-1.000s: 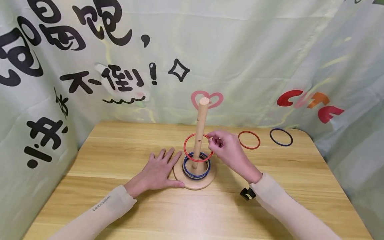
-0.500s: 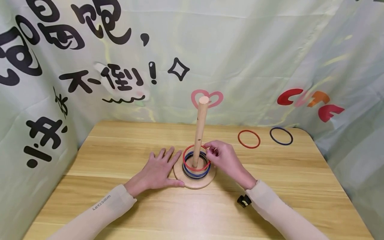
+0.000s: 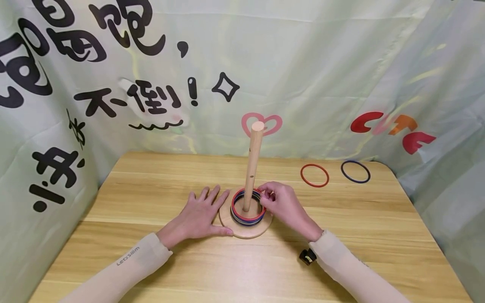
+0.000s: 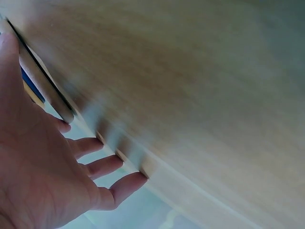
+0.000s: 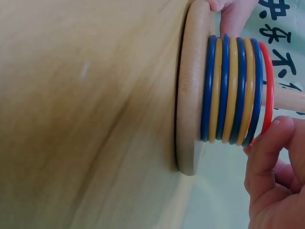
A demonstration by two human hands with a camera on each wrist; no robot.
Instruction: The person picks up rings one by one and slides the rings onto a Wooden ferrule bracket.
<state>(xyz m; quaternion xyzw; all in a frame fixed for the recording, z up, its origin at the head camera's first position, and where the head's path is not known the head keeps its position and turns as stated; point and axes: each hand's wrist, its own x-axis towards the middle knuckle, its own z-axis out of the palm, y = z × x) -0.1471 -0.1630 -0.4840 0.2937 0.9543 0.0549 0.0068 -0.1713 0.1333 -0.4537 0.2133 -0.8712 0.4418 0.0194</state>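
A wooden peg [image 3: 253, 164] stands upright on a round wooden base [image 3: 246, 232]. Around its foot lies a stack of blue and yellow rings [image 5: 233, 90], alternating in colour. My right hand [image 3: 286, 206] pinches a red ring [image 5: 269, 86] by its right edge, between thumb and fingertip. That ring encircles the peg at the top of the stack; in the right wrist view it tilts slightly, close against the uppermost blue ring. With fingers spread, my left hand [image 3: 198, 214] rests flat at the left side of the base, its thumb and forefinger touching the rim.
On the wooden table [image 3: 151, 269], toward the back right, lie a second red ring [image 3: 315, 175] and a blue ring [image 3: 355, 171], apart from each other. A printed curtain [image 3: 322, 75] hangs behind the table and along both sides.
The red ring in my right hand has come down along the peg, from well above the stack to its top. My left hand has stayed in place.
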